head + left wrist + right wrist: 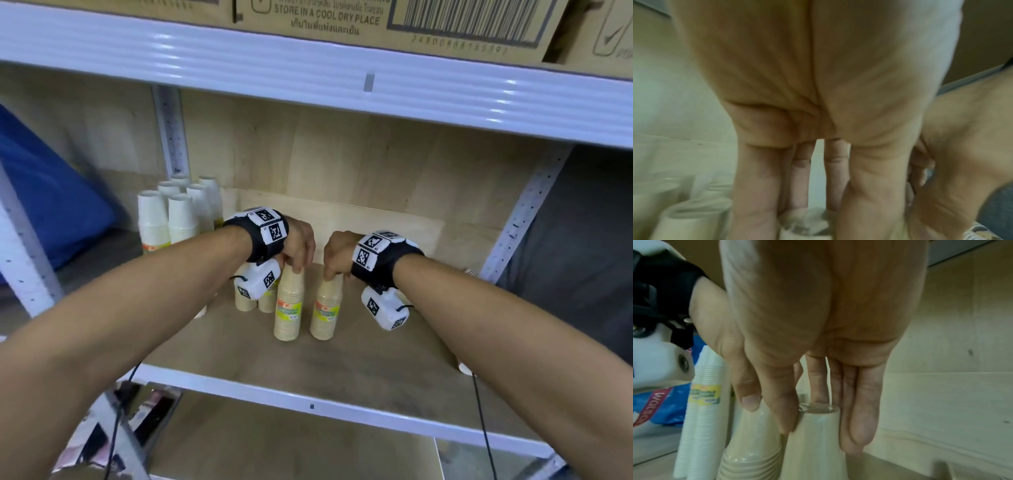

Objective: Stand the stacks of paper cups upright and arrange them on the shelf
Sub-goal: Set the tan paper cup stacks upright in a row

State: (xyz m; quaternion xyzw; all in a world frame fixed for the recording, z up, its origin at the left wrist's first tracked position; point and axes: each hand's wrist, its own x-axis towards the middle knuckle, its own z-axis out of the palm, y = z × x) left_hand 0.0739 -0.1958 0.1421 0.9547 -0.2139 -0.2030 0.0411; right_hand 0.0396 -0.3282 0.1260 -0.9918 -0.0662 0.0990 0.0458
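Observation:
Two wrapped stacks of brown paper cups stand upright side by side mid-shelf. My left hand [296, 267] grips the top of the left stack [289, 308] from above. My right hand [331, 274] grips the top of the right stack [325, 311] in the same way. In the right wrist view the right hand [818, 426] has its fingers and thumb clasped around the right stack [813, 451], with the left stack [754, 443] close beside it. The left wrist view is blurred; the left hand [813, 203] points down over crumpled wrapper [803, 224].
Two more brown stacks [246, 303] stand behind the left wrist. Several white cup stacks [171, 216] stand upright at the back left by a post [171, 133]. A blue bag [41, 192] lies further left. The upper shelf beam [308, 75] carries cardboard boxes [342, 20].

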